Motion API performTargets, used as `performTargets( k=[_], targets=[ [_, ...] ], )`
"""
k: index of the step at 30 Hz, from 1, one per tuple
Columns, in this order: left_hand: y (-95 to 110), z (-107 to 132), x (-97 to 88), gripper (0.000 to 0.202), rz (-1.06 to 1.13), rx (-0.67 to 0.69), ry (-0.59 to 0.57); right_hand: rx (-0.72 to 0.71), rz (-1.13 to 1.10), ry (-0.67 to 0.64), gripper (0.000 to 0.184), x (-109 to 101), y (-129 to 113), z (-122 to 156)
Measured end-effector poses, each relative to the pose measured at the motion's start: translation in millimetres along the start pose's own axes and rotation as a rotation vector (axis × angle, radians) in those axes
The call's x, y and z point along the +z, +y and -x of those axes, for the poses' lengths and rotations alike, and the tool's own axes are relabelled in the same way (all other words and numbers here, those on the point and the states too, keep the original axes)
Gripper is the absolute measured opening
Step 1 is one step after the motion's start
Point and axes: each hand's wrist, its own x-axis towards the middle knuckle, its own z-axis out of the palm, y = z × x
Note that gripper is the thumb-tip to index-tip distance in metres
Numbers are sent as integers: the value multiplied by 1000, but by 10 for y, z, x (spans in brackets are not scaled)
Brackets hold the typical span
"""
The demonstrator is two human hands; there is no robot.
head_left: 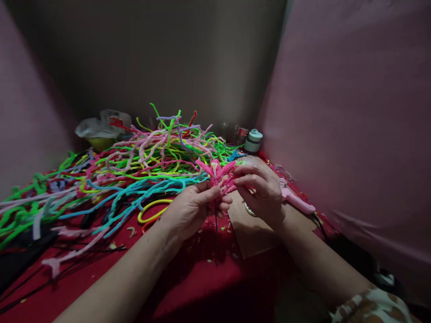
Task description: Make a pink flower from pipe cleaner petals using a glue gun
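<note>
A pink pipe-cleaner flower [218,174] on a thin dark stem is held up over the red cloth. My left hand [195,207] is closed round the flower's base and the top of the stem. My right hand [261,190] pinches the flower's petals from the right with curled fingers. A large tangle of coloured pipe cleaners [134,166] lies just behind and to the left of both hands.
A brown cardboard sheet [252,231] lies under my right hand. A pink glue gun [298,202] rests to its right. A small teal-capped bottle [253,140] and a plastic bag [97,128] stand at the back. Pink fabric walls rise on both sides. Thin black wires [67,264] lie at the left.
</note>
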Motion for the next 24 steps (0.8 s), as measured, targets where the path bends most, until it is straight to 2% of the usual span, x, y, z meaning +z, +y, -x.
performTargets(
  k=[3, 6, 9, 12, 14, 18, 21, 24],
  targets=[
    [-3, -10, 12, 10, 1, 63, 33, -1, -5, -5, 17, 6, -24, 15],
    [0, -29, 12, 10, -1, 124, 56, 76, -12, -24, 19, -47, -18, 56],
    [-7, -39, -1, 9, -24, 205, 65, 280, 27, 35, 33, -215, 46, 181],
    [-21, -33, -12, 10, -91, 291, 68, 505, 247, 88, 31, -493, 183, 407],
    [-26, -25, -10, 10, -153, 325, 62, 617, 424, 5, 28, -695, 294, 591],
    [-27, -12, 3, 9, -209, 331, 62, 663, 683, -269, 31, -983, 466, 926],
    [-20, -12, 8, 9, -228, 342, 62, 681, 793, -436, 35, -1047, 517, 1054],
    [-11, -15, 8, 8, -225, 329, 88, 731, 848, -543, 38, -1043, 531, 1080]
  ],
)
